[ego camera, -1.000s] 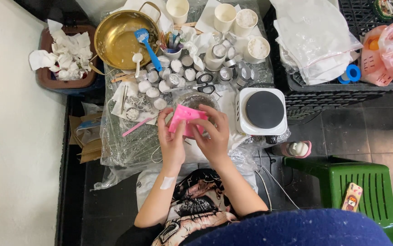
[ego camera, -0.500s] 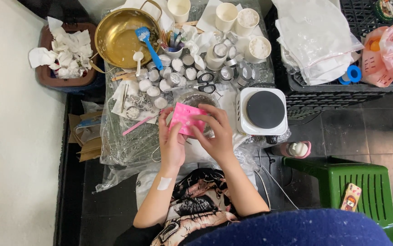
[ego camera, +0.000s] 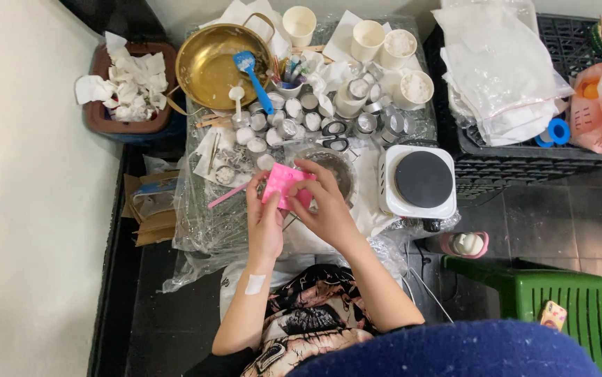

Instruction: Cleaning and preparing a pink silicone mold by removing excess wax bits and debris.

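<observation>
both hands closed on the pink mould [ego camera: 284,185], left hand [ego camera: 264,222] under it, right hand [ego camera: 323,209] at its edge. just beyond the fingers: small bowl [ego camera: 329,169]; mould not yet set down.

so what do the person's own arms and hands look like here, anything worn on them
Both forearms are bare, with no sleeves in view. The left hand and right hand wear no gloves. A small white rectangular adhesive patch sits on the left forearm. Rings or a watch cannot be made out.
</observation>
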